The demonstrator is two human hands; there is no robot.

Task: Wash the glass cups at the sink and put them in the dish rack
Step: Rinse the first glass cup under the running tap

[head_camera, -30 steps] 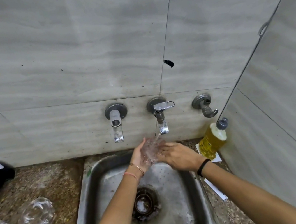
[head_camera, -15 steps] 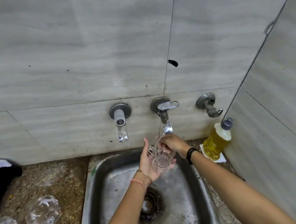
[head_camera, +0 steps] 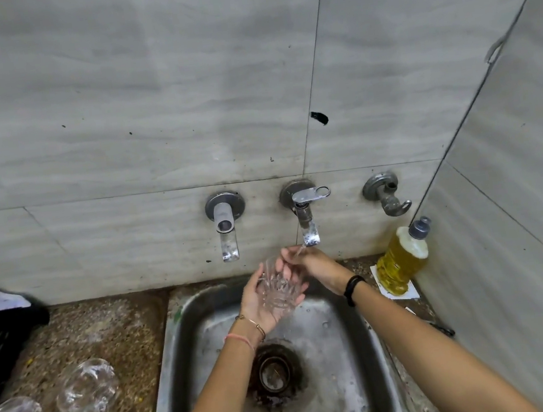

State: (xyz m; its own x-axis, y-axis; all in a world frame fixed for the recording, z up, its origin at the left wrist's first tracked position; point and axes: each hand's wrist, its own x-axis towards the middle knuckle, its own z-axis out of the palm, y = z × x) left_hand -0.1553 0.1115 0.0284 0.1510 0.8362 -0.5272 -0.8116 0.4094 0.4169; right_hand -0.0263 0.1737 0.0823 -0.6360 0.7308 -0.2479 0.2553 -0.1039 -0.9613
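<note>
Head view: left hand (head_camera: 259,306) cradles the glass cup (head_camera: 279,289) below the tap (head_camera: 307,225); right hand (head_camera: 316,265), fingers straight, touches its rim. Best to rotate it slowly.

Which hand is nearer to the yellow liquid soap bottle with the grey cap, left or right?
Right. The right hand is below the steel tap, left of the grey-capped yellow bottle; the left hand, holding the clear glass cup, lies farther left.

Head-worn wide-angle camera looks steeply down, close over the sink (head_camera: 189,324).
</note>
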